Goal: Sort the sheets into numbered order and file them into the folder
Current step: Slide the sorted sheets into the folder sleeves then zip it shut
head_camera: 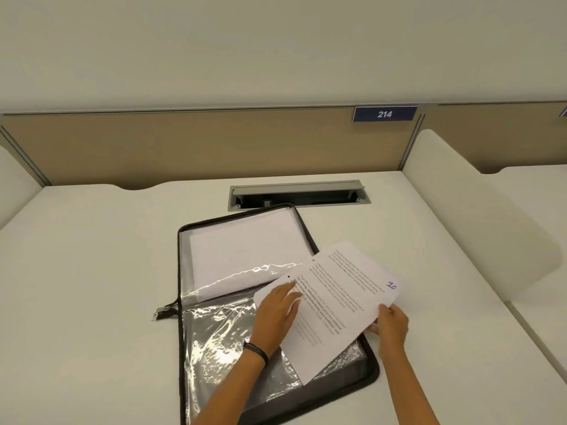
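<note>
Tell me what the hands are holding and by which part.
The right hand pinches the sheet marked 10 at its near right edge, thumb on top. The left hand only rests flat on the sheet's left side, not gripping.

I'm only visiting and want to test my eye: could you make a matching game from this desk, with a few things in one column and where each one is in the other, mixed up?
Things
1. sheet marked 10
2. zip folder
3. 214 number plate
4. cable hatch

Places
A. fixed on the partition at the back
B. lying open on the desk
C. sunk into the desk, behind the zip folder
D. pinched by the right hand, with the left hand resting on it

Pairs: 1-D, 2-B, 3-A, 4-C
</note>
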